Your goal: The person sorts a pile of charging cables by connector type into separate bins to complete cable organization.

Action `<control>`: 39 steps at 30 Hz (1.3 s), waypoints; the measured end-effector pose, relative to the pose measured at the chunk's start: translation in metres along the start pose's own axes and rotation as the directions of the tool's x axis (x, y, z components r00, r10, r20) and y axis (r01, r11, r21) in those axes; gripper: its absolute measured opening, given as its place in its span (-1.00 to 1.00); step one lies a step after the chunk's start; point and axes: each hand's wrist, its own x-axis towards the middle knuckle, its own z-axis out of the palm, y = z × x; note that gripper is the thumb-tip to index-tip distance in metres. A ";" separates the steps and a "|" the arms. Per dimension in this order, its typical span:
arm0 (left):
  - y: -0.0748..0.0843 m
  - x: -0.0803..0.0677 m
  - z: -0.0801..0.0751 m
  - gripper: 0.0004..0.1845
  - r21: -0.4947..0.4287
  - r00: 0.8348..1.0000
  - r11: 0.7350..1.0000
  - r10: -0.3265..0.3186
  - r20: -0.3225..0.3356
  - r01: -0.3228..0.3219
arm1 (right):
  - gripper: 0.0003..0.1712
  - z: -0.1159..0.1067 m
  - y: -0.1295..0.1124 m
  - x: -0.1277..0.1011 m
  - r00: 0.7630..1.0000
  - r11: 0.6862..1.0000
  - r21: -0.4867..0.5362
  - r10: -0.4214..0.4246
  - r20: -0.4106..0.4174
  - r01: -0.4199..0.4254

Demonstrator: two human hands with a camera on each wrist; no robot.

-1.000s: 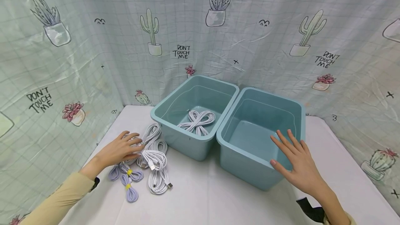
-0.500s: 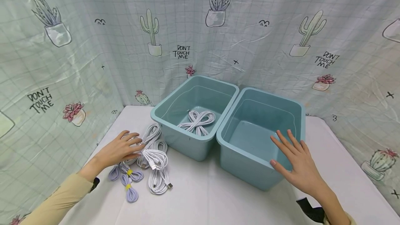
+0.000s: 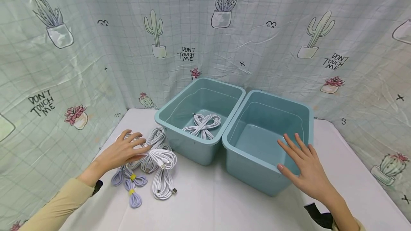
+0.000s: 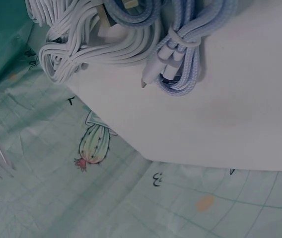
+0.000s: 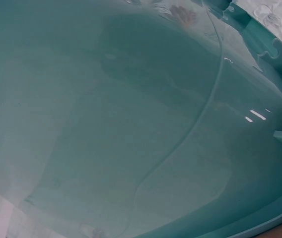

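Teal bins: two plastic bins stand side by side, rims touching, toward the back of the white surface [image 3: 224, 206]; set close, probably so either hand can reach both.
Left bin [image 3: 179, 136]: holds one white cable bundle [image 3: 203, 124], lying on its floor.
Right bin [image 3: 253, 174]: nothing visible inside; the right wrist view shows only its bare teal floor and wall.
Left hand [image 3: 120, 151]: fingers spread and slightly bent, resting on top of the loose cable pile just left of the left bin; it seems to press on a white coil [image 3: 160, 158], but no closed grip shows.
Right hand [image 3: 305, 170]: flat, fingers straight and fanned, lying over the near rim of the right bin, holding nothing; likely steadying the bin.
Cable pile: roughly four white coils, overlapping, so the count is uncertain; beside them two lilac cables [image 3: 131, 186] bound with yellow ties, nearest the person.
Left wrist view: a lilac coil [image 4: 183, 64] and white coils lie at the surface's edge, with the curtain behind.
Backdrop: cactus-print curtain [image 3: 80, 45] hung around the surface.
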 end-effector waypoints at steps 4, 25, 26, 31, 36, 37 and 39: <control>0.000 0.007 -0.006 -0.50 0.016 1.000 1.000 0.004 -0.009 -0.004 | -0.22 0.000 -0.001 0.000 1.000 1.000 -0.004 -0.002 -0.001 0.002; -0.009 0.044 -0.039 -0.56 0.080 0.993 0.996 0.057 -0.101 -0.049 | -0.25 0.000 0.001 0.001 1.000 1.000 -0.015 -0.001 0.006 0.001; -0.010 0.045 -0.041 -0.56 0.084 0.992 0.995 0.060 -0.109 -0.051 | -0.25 0.000 0.001 0.001 1.000 1.000 -0.015 -0.001 0.008 0.001; -0.014 0.049 -0.048 -0.54 0.089 0.987 0.994 0.071 -0.147 -0.058 | -0.23 -0.001 0.001 0.001 0.999 1.000 -0.020 0.000 0.036 0.001; -0.018 0.053 -0.053 -0.54 0.077 0.986 0.996 0.057 -0.155 -0.045 | -0.23 -0.005 -0.001 0.002 0.996 1.000 -0.018 -0.001 0.084 0.003; -0.019 0.054 -0.054 -0.55 0.072 0.986 0.996 0.054 -0.160 -0.042 | -0.23 -0.006 -0.001 0.002 0.996 1.000 -0.015 -0.002 0.093 0.003; -0.021 0.057 -0.056 -0.56 0.058 0.982 0.998 0.048 -0.181 -0.038 | -0.24 -0.008 -0.001 0.004 0.994 1.000 -0.007 -0.003 0.108 0.004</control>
